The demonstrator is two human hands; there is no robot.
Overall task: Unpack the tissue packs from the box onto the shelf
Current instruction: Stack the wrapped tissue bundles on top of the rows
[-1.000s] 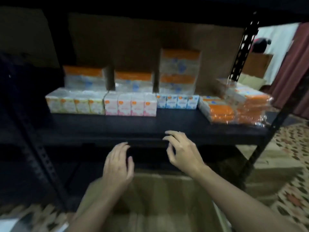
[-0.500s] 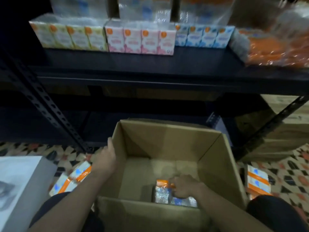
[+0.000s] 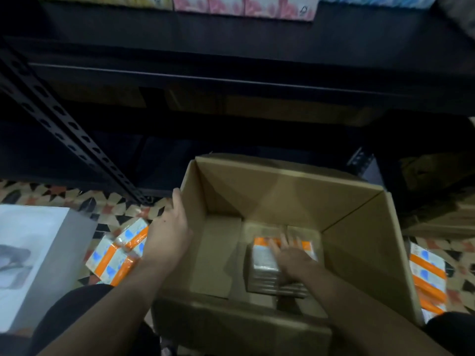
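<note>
An open cardboard box (image 3: 282, 173) stands on the floor below me, in front of the dark shelf (image 3: 231, 39). On the box's bottom lies a stack of clear-wrapped tissue packs with an orange band (image 3: 264, 263). My right hand (image 3: 293, 258) reaches into the box and lies over the top of that stack, fingers curled over its far orange edge. My left hand (image 3: 169, 235) grips the top of the box's left wall. Pink, yellow and blue tissue packs (image 3: 244, 6) line the shelf at the very top of the view.
More orange-banded tissue packs lie on the patterned floor left of the box (image 3: 115, 255) and right of it (image 3: 426, 276). A white carton (image 3: 30, 253) stands at the left. A perforated black shelf post (image 3: 64, 129) slants down toward the box's left corner.
My view dropped from the shelf to the box. Both hands came down: the left took the box wall, the right went inside onto the tissue packs.
</note>
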